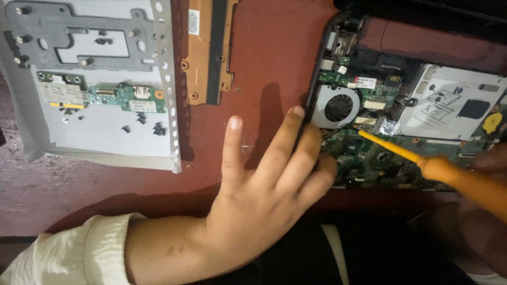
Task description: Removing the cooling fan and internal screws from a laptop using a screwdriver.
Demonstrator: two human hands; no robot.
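Mostly blurred right hand [488, 174] gripping orange screwdriver [422, 161], left hand [264, 195] spread, steadying laptop [369, 158].

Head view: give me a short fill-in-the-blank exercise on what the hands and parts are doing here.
1. The right hand holds a screwdriver with a handle coloured ____.
2. The left hand rests on the edge of the opened ____.
3. The round cooling fan sits just beyond the fingertips of the ____ hand.
4. Loose screws lie on a sheet of ____ paper.

Missing words: orange; laptop; left; white

red table [264, 58] | opened laptop [412, 126] | grey tray [169, 105] | orange bracket [208, 53]
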